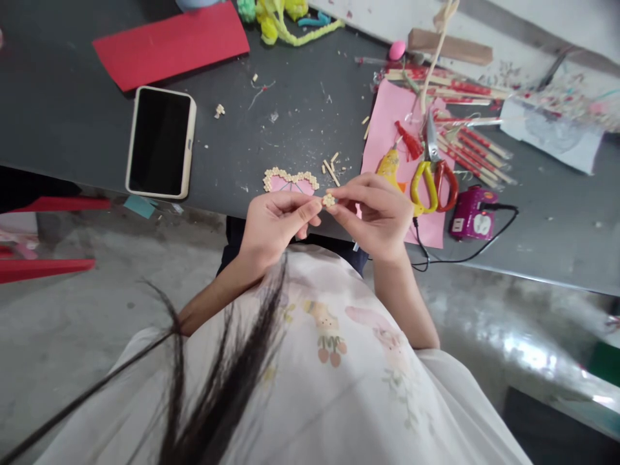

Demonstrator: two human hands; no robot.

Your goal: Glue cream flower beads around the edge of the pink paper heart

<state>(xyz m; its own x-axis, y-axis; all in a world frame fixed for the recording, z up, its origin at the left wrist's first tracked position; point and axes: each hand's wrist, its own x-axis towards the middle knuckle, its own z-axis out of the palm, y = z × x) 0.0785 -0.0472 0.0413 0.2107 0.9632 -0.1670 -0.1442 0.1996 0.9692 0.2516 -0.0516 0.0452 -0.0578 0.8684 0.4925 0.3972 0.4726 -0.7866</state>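
Observation:
Pinched between the fingertips of my left hand [278, 223] and my right hand [375, 210] is a small flower-shaped cluster of short pale stick pieces [329, 200]. Both hands hover at the table's near edge. Just beyond my left hand lies a pink heart-like piece [291, 184], its upper rim lined with the same pale bits; my fingers hide its lower part. A few loose stick pieces [331, 172] are scattered to the right of it. Past my right hand rests a yellow glue gun [389, 166].
Scissors with yellow and red handles [431, 171] lie on pink paper [380, 126]. Beside them are bundled sticks [477, 152] and a purple box [473, 213] with a black cable. At left sit a phone [159, 142] and a red card [174, 45]; yellow fuzzy stems [281, 19] lie behind.

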